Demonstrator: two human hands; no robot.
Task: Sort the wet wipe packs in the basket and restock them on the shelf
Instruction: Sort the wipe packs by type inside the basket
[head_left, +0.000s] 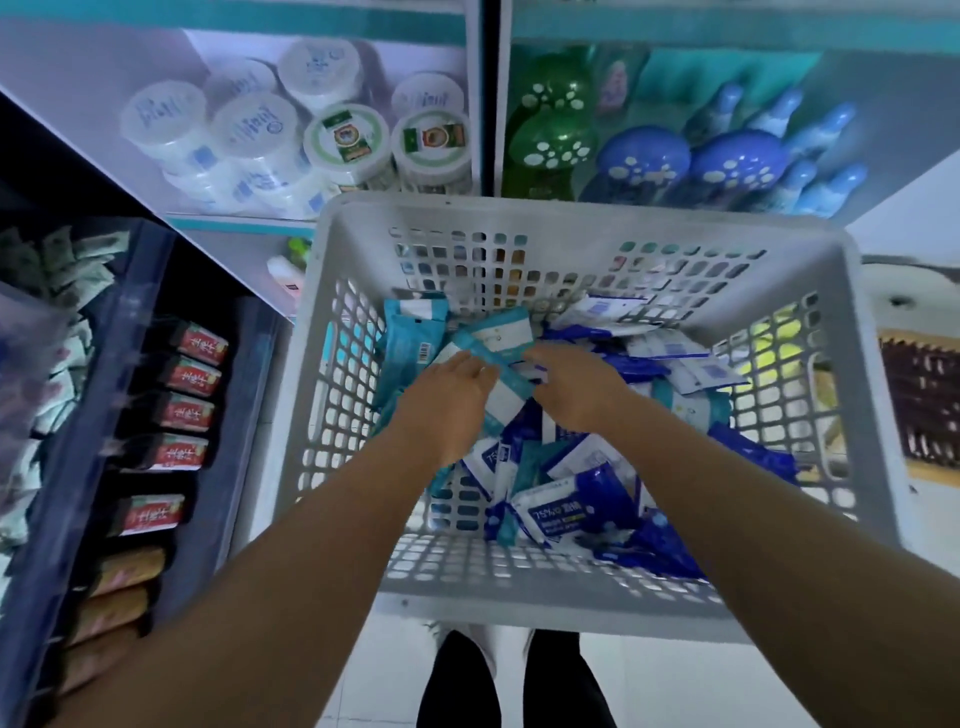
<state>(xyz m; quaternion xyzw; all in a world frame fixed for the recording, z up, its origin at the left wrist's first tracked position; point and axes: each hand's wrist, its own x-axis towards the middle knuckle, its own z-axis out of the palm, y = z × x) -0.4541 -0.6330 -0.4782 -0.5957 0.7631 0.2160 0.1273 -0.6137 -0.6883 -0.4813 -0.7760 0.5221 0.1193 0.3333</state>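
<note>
The wet wipe packs (566, 512) lie jumbled in the bottom of a pale grey plastic basket (587, 221), whose walls and floor are pierced with rows of rounded rectangular holes. They are soft, flat, glossy pouches: teal ones with white panels (415, 325) heaped toward the basket's far left, dark blue and white ones spread across the middle and right, one near the front printed "75%".

Both hands reach down into the pile. The left hand (447, 397) lies palm down with its fingers extended, the tips touching a long teal-and-white pack (493, 340) that sits tilted on top of the heap. The right hand (574, 384) has its fingers curled at the same pack's other end; whether it actually grips the pack cannot be told, since the fingertips are hidden.

Beyond the basket, a white shelf (475, 130) holds round white tubs with flat lids (249, 130) on the left and smooth green and blue dome-shaped containers dotted with white (644, 161) on the right. At the far left, a dark rack carries a column of small red-labelled packets (189, 410).
</note>
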